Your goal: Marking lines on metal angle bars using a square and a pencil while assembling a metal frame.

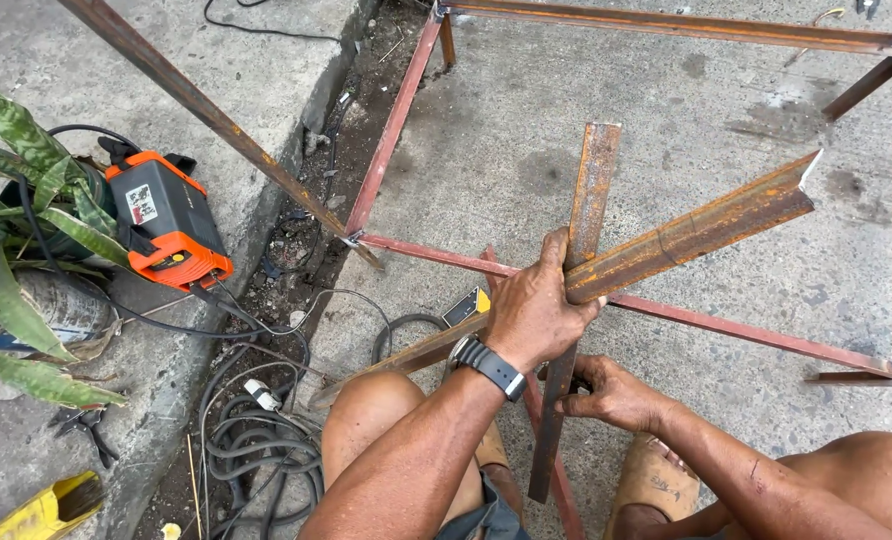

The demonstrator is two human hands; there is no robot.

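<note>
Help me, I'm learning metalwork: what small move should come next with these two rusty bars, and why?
Probably square them up: the left hand grips the angle bar lying slanted across the upright flat bar, which the right hand steadies lower down.

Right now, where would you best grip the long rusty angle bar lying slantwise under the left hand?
Grip the rusty angle bar mid-length from above, as the left hand does: its ridge faces up, so fingers wrap both flanges. Probably avoid the cut upper-right end.

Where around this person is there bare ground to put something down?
Bare concrete lies inside the red frame, beyond the two rusty bars. The gutter side is crowded: welder, coiled cables, plant.
</note>
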